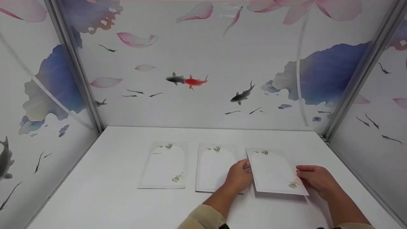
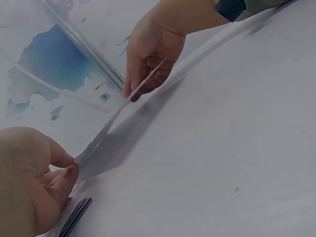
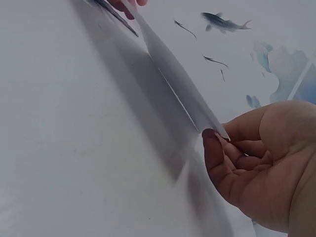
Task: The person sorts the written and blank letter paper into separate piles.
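A sheet of decorated paper point(image 1: 270, 171), printed with small green plants, is held slightly above the white table by both hands. My left hand point(image 1: 239, 176) pinches its left edge, and my right hand point(image 1: 318, 179) pinches its right edge. In the right wrist view the thumb and fingers of the right hand point(image 3: 261, 158) meet on the sheet's border. Under the left forearm lies a middle stack of matching paper point(image 1: 216, 171), partly covered; its layered edges point(image 2: 76, 217) show in the left wrist view. Further left rests another matching sheet point(image 1: 163, 168) with a short blue line of writing.
The white table point(image 1: 105, 178) is enclosed by panels printed with fish, petals and blue leaves. Metal posts point(image 1: 74, 63) stand at the back corners. The held sheet casts a shadow on the tabletop.
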{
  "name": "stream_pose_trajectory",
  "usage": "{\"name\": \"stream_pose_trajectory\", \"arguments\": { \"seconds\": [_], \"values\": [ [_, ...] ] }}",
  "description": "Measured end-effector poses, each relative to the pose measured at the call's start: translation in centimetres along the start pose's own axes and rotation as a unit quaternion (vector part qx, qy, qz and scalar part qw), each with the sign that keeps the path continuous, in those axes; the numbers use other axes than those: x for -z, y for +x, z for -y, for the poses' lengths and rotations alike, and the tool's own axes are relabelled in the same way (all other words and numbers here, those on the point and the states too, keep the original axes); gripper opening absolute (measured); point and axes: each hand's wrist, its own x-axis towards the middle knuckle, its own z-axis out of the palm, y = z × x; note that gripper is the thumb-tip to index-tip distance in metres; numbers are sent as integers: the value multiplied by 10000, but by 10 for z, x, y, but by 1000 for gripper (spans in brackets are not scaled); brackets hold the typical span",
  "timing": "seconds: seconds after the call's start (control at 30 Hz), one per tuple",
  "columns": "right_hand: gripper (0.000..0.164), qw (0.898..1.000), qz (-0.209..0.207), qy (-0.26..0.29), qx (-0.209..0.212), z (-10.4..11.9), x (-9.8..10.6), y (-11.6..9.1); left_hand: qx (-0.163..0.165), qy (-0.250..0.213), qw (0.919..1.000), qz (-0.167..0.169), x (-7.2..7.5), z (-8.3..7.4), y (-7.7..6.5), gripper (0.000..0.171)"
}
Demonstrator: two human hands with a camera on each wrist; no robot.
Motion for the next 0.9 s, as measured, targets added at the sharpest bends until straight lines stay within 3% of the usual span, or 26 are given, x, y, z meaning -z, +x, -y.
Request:
{"name": "stream_pose_trajectory", "arguments": {
  "seconds": [0.3, 0.43, 0.6, 0.9],
  "values": [
    [72, 9999, -19, 8, 121, -1, 8, -1, -307, 140, 9993, 166, 2, -2, -1, 49],
    [73, 9999, -64, -71, 76, 0, 7, -2, -145, 129, 9996, 212, 4, -3, -3, 51],
    [71, 9996, -137, -180, 158, 1, 4, -2, -172, -32, 9995, 261, 7, -3, -5, 53],
    [73, 9980, -278, 15, 576, 16, -22, -1, -311, -151, 9993, 173, 24, 0, -1, 56]
  ]
}}
